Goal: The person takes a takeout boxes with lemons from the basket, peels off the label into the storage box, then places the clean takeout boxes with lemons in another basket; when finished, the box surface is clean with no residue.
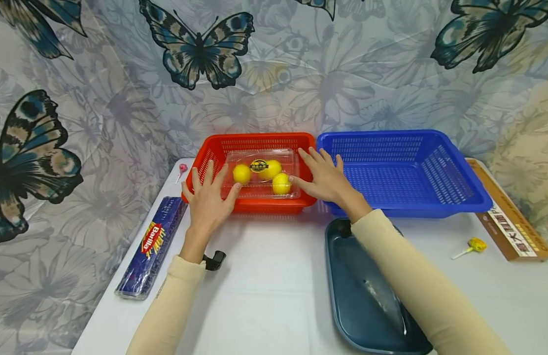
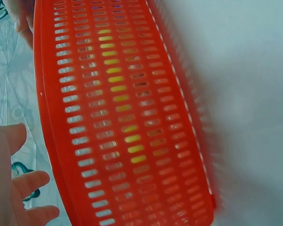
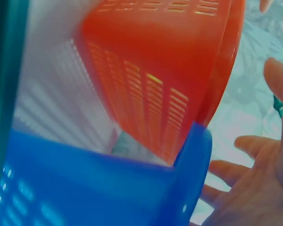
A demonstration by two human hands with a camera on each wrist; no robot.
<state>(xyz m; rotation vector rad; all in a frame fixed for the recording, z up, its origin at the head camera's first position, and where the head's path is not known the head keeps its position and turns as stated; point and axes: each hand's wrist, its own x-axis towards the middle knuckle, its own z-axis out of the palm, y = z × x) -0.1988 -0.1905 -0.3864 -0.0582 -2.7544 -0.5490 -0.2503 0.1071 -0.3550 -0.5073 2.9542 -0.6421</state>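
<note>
In the head view a clear plastic clamshell box (image 1: 260,190) with yellow round fruits (image 1: 241,173), perhaps lemons, lies inside a red basket (image 1: 267,206). A dark oval label sits on its lid. My left hand (image 1: 210,202) is spread over the basket's left end, fingers apart. Over the right end, my right hand (image 1: 325,177) is likewise spread, its thumb near the box's right side. Whether either hand touches the box cannot be made out. Through the slots of the red basket (image 2: 118,117) in the left wrist view, yellow shows.
A blue basket (image 1: 389,212) stands right of the red one. In front lies a dark tray (image 1: 358,296), partly under my right forearm. Spaghetti in a blue pack (image 1: 152,246) and a pink lollipop (image 1: 182,169) lie left; a yellow lollipop (image 1: 476,244) and a brown box (image 1: 513,217) lie right.
</note>
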